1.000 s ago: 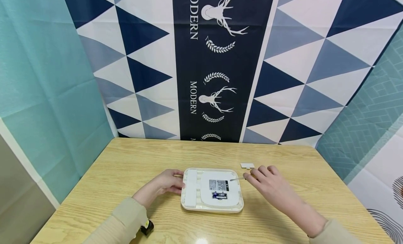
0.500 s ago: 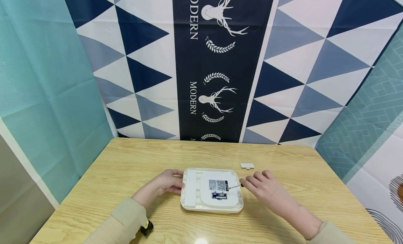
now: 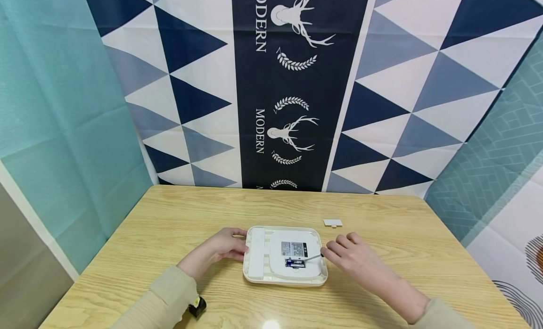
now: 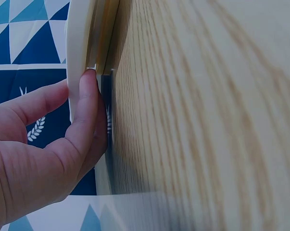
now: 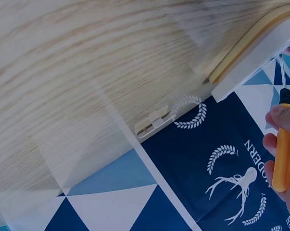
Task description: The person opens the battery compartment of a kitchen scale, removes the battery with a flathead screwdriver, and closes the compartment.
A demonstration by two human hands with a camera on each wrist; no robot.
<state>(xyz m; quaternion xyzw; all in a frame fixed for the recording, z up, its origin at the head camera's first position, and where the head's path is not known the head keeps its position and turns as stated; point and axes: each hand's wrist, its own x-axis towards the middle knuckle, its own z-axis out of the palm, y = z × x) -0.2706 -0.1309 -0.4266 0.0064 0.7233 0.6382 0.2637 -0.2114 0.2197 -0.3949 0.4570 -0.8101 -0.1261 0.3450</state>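
A flat white device [image 3: 257,253] lies underside up on the table, with a grey label [image 3: 289,249] and an uncovered compartment holding a dark blue battery [image 3: 294,263]. My left hand [image 3: 229,244] pinches its left edge, thumb and fingers on opposite faces, as the left wrist view [image 4: 48,144] also shows. From the right, my right hand [image 3: 356,258] holds a screwdriver [image 5: 283,159] by its orange handle. Its thin metal shaft [image 3: 313,257] slants down to the compartment, with the tip right at the battery's right end.
A small white tabbed cover [image 3: 333,222] lies behind the device on the wooden table [image 3: 191,211]. Close by my left sleeve is a small black object [image 3: 197,307] with a yellow patch. A patterned cloth [image 3: 292,93] hangs behind the table.
My right hand has moved left and slightly toward me, bringing the screwdriver tip from above the label down to the battery compartment. My left hand and the device stay in place.
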